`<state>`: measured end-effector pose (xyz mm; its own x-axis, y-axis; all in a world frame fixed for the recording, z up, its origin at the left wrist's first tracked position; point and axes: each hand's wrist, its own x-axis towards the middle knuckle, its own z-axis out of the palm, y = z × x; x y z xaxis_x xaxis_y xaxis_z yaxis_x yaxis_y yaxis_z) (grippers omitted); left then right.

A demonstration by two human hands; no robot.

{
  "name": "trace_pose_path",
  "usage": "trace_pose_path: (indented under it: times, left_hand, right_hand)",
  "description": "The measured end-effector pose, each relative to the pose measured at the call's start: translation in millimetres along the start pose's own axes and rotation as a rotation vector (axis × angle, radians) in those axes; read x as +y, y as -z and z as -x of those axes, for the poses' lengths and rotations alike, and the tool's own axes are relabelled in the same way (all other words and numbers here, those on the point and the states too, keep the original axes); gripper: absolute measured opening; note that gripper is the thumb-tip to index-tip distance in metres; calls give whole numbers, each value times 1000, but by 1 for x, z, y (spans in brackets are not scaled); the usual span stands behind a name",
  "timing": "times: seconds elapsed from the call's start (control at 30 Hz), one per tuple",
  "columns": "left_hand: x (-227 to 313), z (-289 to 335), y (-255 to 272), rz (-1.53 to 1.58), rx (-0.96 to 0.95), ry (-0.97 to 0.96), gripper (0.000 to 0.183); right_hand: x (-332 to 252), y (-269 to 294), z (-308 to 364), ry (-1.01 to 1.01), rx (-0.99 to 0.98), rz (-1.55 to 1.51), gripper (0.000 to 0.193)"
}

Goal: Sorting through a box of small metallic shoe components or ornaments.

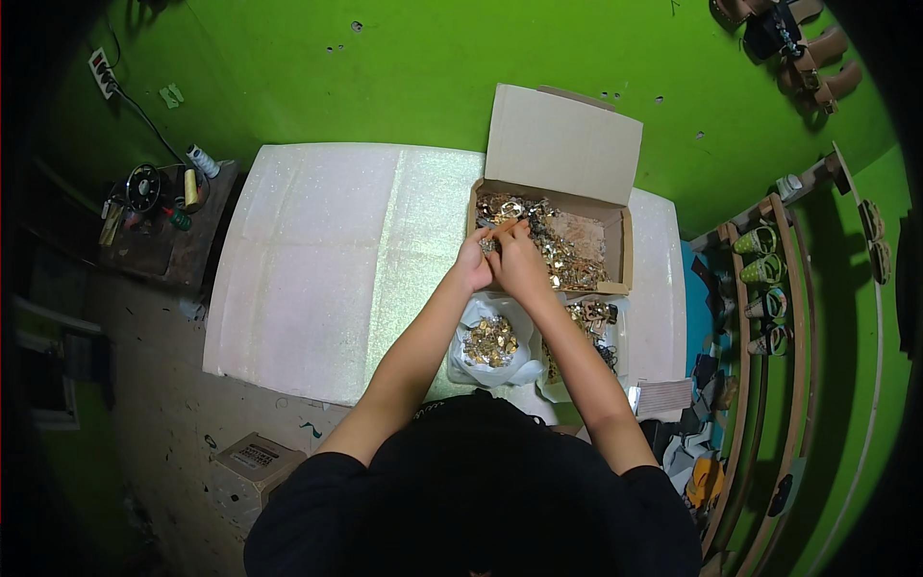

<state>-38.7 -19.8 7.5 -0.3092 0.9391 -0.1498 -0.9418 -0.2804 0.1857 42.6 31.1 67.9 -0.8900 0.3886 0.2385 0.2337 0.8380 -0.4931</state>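
Observation:
My left hand [471, 263] is cupped at the near left edge of an open cardboard box [615, 287], with small shiny metal pieces [488, 245] in its curled fingers. Close against it, my right hand [518, 262] reaches over the box with its fingers bent together; what they pinch is too small to make out. Inside the box lies a heap of gold and silver metal fittings [567, 264], some shaped like buckles. Just below my wrists, a white plastic bag [524, 370] stands open around a pile of small gold and silver pieces [490, 342].
Beside the bag, partly under my right forearm, a clear container holds more metal fittings [594, 313]. All this rests on a table with a shiny white cover [308, 250]. A sewing-machine table [159, 245] stands left; a wooden rack [740, 385] with sandals [764, 269] stands right.

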Motion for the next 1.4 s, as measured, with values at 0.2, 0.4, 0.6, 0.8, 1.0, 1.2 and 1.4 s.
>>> trace_pose_path:
  times: [0.2,0.4,0.6,0.8,1.0,1.2,1.4]
  left_hand:
    - [0,-3,7,-8,-72,-12,45]
    - [1,-6,9,10,-47,1,42]
    - [2,-7,11,22,-48,6,42]
    - [1,-7,13,24,-46,9,44]
    - [1,-1,0,21,197,64,45]
    - [2,-6,14,48,-32,11,47]
    - [2,-5,7,162,-24,11,46]
  right_hand:
    - [-5,-17,-7,72,33,242,19]
    - [-1,-20,-11,88,-7,239,19]
    - [4,-23,-13,90,-7,185,17]
    - [8,-22,-12,100,44,54,19]
    - [14,-13,-16,60,187,-167,13]
    - [18,-1,-10,-318,60,-702,7]
    - [23,19,16,-533,-196,-1107,8]
